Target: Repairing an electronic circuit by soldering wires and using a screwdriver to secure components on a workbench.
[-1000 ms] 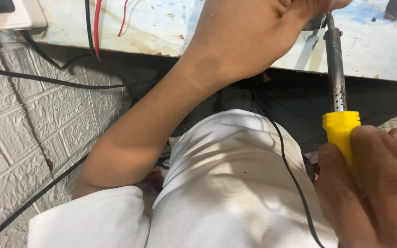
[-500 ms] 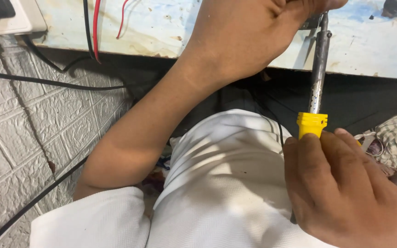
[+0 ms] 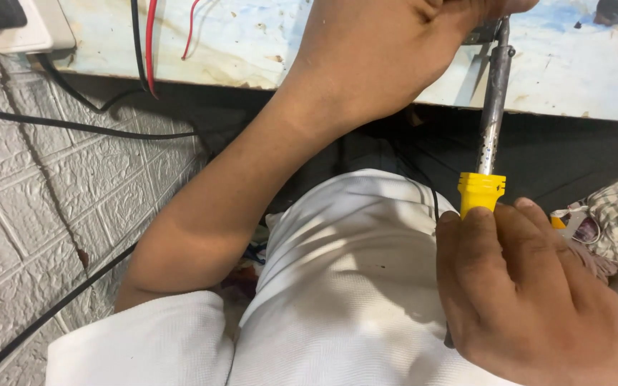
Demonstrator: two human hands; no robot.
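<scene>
Right hand: the right hand has its fingers clamped round the yellow handle of the soldering iron, low in the picture over the lap
Soldering iron: upright, its metal shaft rising to the table edge, the tip hidden under the left hand
Left hand: the left hand rests on the table, curled over something small and grey; whether the fingers pinch it I cannot tell
Risk: the hot tip sits just beside the left hand's fingers, so a slip of either hand could burn skin; the iron's cord crosses the white clothing and a snag could jerk the tip off its spot
Count: two hands, one soldering iron, one white socket block, two red wires, several black cables
</scene>
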